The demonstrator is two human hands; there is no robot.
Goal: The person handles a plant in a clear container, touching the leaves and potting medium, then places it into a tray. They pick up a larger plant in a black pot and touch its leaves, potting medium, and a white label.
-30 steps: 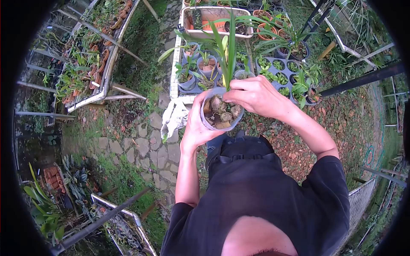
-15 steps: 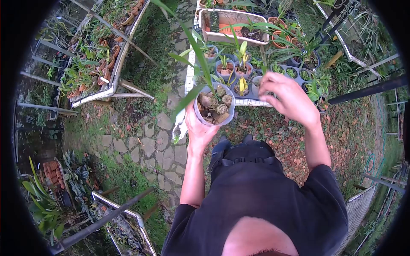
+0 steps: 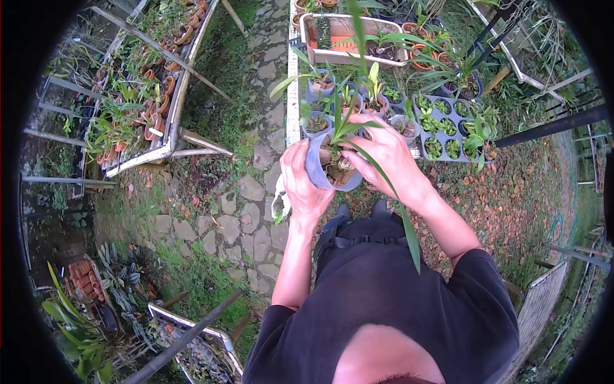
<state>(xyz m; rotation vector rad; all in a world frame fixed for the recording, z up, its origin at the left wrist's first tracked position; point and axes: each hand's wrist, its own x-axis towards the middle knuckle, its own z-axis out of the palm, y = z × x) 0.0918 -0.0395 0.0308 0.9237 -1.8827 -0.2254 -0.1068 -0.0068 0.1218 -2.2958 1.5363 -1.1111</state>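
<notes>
A translucent plastic pot is held in front of the body, with my left hand wrapped round its left side. Long green leaves rise from it and arch down to the right. My right hand reaches over the pot's right rim, its fingers closed at the plant's base; what exactly they grip is hidden. Inside the pot lie brown chunks. Just beyond it, similar clear pots stand on the table's near edge.
A white rectangular planter stands at the back of the table. To its right front is a grey seedling tray. Another bench with clay pots is at the left. Stone paving runs below, and a dark pole crosses at the right.
My right hand has moved left and down from above the small pots to the held pot. The held pot has turned, and its long leaves now hang to the right.
</notes>
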